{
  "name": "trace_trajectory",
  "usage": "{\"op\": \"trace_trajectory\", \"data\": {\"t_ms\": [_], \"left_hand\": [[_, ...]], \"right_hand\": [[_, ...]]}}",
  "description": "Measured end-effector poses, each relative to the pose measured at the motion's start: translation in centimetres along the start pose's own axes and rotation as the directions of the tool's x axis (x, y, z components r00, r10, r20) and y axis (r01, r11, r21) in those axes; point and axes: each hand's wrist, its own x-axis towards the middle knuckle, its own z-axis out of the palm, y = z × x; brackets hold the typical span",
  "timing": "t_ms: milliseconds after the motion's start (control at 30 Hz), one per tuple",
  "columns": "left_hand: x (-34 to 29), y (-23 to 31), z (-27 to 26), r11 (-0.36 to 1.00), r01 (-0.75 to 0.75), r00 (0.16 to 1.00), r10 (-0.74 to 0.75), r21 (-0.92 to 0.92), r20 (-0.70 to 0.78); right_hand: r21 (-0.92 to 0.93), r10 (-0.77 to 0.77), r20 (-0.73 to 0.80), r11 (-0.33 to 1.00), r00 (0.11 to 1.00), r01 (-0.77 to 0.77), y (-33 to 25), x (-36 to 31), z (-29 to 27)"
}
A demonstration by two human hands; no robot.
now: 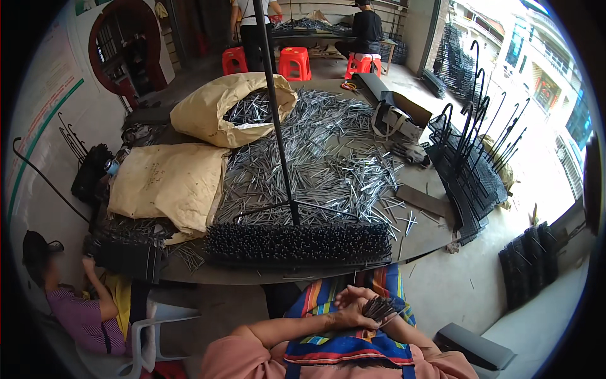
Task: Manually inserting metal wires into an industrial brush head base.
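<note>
In my lap, over a striped multicoloured apron (328, 347), my hands are together around a bundle of dark thin metal strips (380, 308). My left hand (348, 316) is closed on the bundle, whose ends stick out to the right. My right hand (355, 294) lies against it from the far side, fingers curled, its palm partly hidden by the left hand and the strips. Just ahead at the table edge stands a long black brush-like block (300, 245), densely set with upright strips, with a tall black rod (281, 126) rising behind it.
Loose metal strips (315, 151) cover much of the table (423, 235). Two paper sacks (165, 183) (208, 114) lie at left, one spilling strips. Black racks with hooked rods (470, 158) stand right. A co-worker (82, 316) sits left; two people (369, 28) (249, 25) are at the back near red stools (294, 63).
</note>
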Motion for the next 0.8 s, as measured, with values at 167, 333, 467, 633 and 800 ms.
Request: {"op": "trace_trajectory", "data": {"t_ms": [167, 333, 467, 633, 800], "left_hand": [[-0.1, -0.1, 0.9, 0.932, -0.004, 0.987, -0.055, -0.362, -0.150], [0.4, -0.7, 1.7, 0.918, -0.064, 0.921, -0.097, -0.392, -0.377], [0.1, -1.8, 2.4, 0.830, 0.022, 0.891, -0.269, -0.557, -0.365], [-0.5, -2.1, 1.2, 0.785, 0.214, 0.828, -0.461, -0.581, -0.318], [-0.4, -1.4, -0.6, 0.812, 0.152, 0.759, -0.461, -0.563, -0.460]], "right_hand": [[-0.179, -0.072, -0.047, 0.982, 0.996, 0.063, 1.6, -2.4, -3.0], [0.202, 0.083, 0.052, 0.975, 0.995, -0.092, -0.2, -7.3, -2.0], [0.370, 0.041, 0.119, 0.925, 0.992, -0.082, 1.7, -10.7, -6.3], [0.286, -0.095, -0.255, 0.943, 0.962, 0.169, 3.2, -11.0, -7.3], [0.421, -0.248, -0.397, 0.806, 0.884, 0.416, 1.9, -13.0, -9.0]]}}
